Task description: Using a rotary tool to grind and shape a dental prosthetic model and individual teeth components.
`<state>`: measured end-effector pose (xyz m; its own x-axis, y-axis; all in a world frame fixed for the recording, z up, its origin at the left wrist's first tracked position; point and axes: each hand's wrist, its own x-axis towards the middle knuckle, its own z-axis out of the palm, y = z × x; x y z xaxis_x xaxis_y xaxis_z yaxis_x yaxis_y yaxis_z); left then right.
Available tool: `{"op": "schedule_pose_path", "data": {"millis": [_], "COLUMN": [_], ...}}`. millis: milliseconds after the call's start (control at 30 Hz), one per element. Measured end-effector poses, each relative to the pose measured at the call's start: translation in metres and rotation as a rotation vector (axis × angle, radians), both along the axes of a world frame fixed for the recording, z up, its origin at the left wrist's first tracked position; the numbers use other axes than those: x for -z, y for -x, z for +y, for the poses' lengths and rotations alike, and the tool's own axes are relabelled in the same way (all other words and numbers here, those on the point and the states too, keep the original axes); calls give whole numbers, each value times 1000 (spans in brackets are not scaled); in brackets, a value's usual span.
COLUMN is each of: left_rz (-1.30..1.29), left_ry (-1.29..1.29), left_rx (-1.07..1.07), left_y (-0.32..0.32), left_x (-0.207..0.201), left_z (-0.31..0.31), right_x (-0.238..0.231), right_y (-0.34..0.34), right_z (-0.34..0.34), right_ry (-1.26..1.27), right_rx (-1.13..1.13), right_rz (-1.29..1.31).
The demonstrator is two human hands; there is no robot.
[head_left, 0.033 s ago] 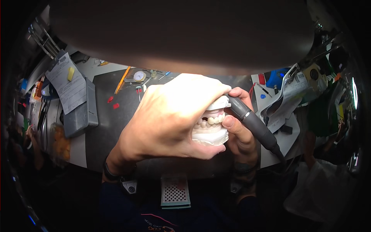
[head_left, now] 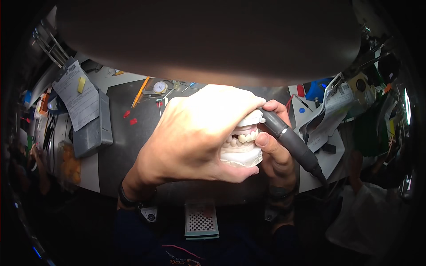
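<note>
A white plaster dental model [head_left: 242, 157], upper and lower jaws set together, is gripped by my left hand [head_left: 191, 133]. My fingers wrap over its top and my thumb lies under its base. A few glossy tooth crowns [head_left: 247, 137] show at its front right side. Beside them rests the thumb of my right hand [head_left: 277, 153]. That hand also holds a dark rotary handpiece [head_left: 293, 144], which slants down to the right, its thick end lower. The handpiece's working tip is hidden behind the model and fingers.
Below the hands is a dark work mat [head_left: 120, 157]. Near its far edge lie an orange pencil [head_left: 140, 91], a dial gauge [head_left: 160, 87] and red scraps [head_left: 133, 121]. A grey box [head_left: 104, 124] with papers stands left; more papers [head_left: 321, 126] lie right. A dark, blurred shape overhangs the top.
</note>
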<state>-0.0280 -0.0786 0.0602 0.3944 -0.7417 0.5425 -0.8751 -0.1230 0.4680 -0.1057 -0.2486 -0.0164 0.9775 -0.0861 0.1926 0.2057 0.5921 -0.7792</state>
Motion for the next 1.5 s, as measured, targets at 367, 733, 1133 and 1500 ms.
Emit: {"op": "schedule_pose_path", "data": {"millis": [367,733,1133,1500], "left_rz": [306,667,718,667], "left_ry": [121,356,530,691], "left_rx": [184,368,603,340], "left_y": [-30,-45,-47,-21], "left_x": [30,52,60,69], "left_z": [-12,-23,-33,-46], "right_x": [-4,-8,-16,-16], "right_y": [1,15,28,31], "right_z": [10,-4,-7,-8], "right_ry": [359,373,156,224], "right_rx": [316,361,333,317], "right_rz": [-120,-285,-299,-270]}}
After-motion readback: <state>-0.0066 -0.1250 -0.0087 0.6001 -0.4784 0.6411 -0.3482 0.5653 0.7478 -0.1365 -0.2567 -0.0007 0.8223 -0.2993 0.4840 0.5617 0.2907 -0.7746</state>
